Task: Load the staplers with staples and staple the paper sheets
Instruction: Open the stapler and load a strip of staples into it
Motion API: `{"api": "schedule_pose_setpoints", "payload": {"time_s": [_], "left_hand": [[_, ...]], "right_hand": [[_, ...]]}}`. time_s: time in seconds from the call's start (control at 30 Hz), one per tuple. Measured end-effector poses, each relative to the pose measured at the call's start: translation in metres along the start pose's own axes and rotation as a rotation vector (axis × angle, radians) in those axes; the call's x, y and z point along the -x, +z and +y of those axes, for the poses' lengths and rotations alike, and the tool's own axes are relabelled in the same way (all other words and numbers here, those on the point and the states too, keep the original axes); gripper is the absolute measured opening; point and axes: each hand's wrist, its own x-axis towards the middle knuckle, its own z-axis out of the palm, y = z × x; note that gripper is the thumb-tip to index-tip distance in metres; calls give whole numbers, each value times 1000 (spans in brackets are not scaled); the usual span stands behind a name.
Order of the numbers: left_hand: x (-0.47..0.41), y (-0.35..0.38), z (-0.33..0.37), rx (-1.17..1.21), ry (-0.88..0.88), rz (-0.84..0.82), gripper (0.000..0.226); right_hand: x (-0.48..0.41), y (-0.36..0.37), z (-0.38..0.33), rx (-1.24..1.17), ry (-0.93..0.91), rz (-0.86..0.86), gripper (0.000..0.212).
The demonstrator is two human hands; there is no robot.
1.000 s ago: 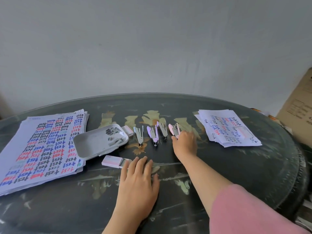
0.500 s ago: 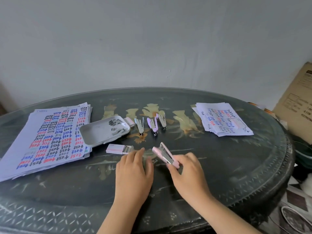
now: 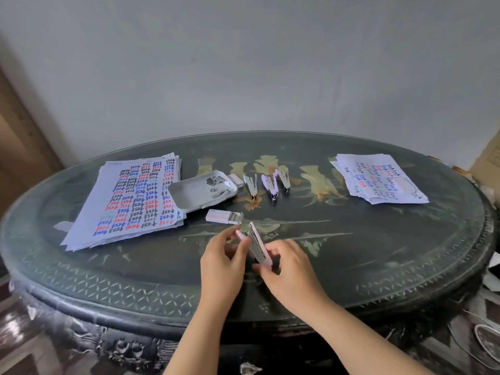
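- Left of frame: a stack of paper sheets (image 3: 135,198), printed with rows of coloured marks, lies flat on the dark oval table (image 3: 378,253). Not yet stapled, as far as can be judged.
- Left of centre: a pale shallow tray (image 3: 189,194) sits just beside the stack and holds loose strips of staples. Below it lies a small staple box (image 3: 223,216), one end open.
- Centre, upper: three staplers (image 3: 267,184) lie side by side in a row, untouched, beyond the hands.
- Centre, lower: the left hand (image 3: 223,262) pinches one side of a pink stapler (image 3: 255,246); fingers curled, thumb on its near face. The stapler is held just above the table, hinged open, metal magazine exposed.
- Right of centre: the right hand (image 3: 290,269) grips the stapler's lower end, fingers closed around it.
- Right of frame: a second, smaller pile of sheets (image 3: 376,180) lies well apart from the hands.
- Step in hand, by judgement: opening the pink stapler for loading. No staple strip is visible in either hand.
- Next move, by judgement: one hand must release, take a strip from the box or tray, and seat it in the magazine. The other hand must keep the stapler open and steady.
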Motion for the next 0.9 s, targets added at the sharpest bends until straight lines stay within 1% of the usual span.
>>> {"api": "schedule_pose_setpoints", "payload": {"time_s": [0.1,0.17,0.23,0.33,0.37,0.4,0.5,0.53,0.63,0.7,0.73,0.77,0.8,0.83,0.9], "left_hand": [[2,-7,2,170,-12,11,28],[2,-10,2,232,-4,-8,29],[1,-11,5,274,19,-54,30],[0,-12,12,307,81,-122,31],[0,-12,14,325,100,-132,30],[0,-11,16,341,115,-133,28],[1,-8,21,312,167,-115,22],[2,-6,21,287,185,-108,21],[4,1,25,213,250,-77,21],[6,4,26,168,305,-63,20],[7,4,25,153,314,-40,19],[6,3,22,153,297,-6,18],[6,1,18,174,257,24,16],[5,-2,13,201,210,35,15],[5,-7,8,244,144,13,15]], "right_hand": [[-9,-8,-17,-185,97,-38,23],[-19,-15,-26,-251,138,-54,31],[-29,-18,-34,-198,83,-71,34],[-40,-17,-36,-23,-42,-29,26],[-41,-17,-35,49,-71,-12,26],[-40,-16,-34,105,-91,-1,30],[-30,-17,-29,143,-149,65,56],[-27,-17,-27,143,-156,94,57],[-23,-11,-22,121,-169,201,39],[-22,-6,-19,119,-155,271,39],[-22,-5,-15,114,-128,313,33],[-22,-5,-10,91,-77,359,24],[-22,-7,-4,50,0,400,21],[-21,-10,1,3,69,422,22],[-18,-13,7,-83,159,382,26]]}}
